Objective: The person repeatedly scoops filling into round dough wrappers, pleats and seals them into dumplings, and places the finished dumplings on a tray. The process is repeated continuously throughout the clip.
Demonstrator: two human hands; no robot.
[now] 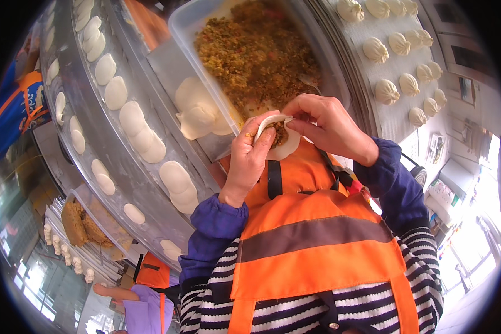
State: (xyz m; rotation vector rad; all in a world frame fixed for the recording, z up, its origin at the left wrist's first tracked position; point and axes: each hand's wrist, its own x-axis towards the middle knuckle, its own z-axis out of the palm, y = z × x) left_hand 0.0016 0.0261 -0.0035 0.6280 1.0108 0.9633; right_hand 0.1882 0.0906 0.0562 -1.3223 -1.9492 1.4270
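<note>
A round dough wrapper [287, 147] with chopped filling [279, 135] inside is held between both hands, above the near corner of the filling tub. My left hand [252, 150] cups it from the left, its thumb pressed against the filling. With thumb and fingertips, my right hand [327, 123] pinches the wrapper's upper right edge. Part of the rim there is gathered; the rest is still loose and unpleated. Right behind my hands stands a translucent plastic tub [200, 62] of brownish-yellow chopped filling [254, 54]. A spoon [309, 82] is partly sunk in it.
Left of the tub, flat dough rounds [131, 119] lie in overlapping rows on a long metal conveyor [108, 137]. More dough [202, 108] rests beside the tub. Pleated buns [387, 92] stand on a stacked tray [359, 25] at right. Across the conveyor are a second filling tub [121, 234] and co-workers [144, 307].
</note>
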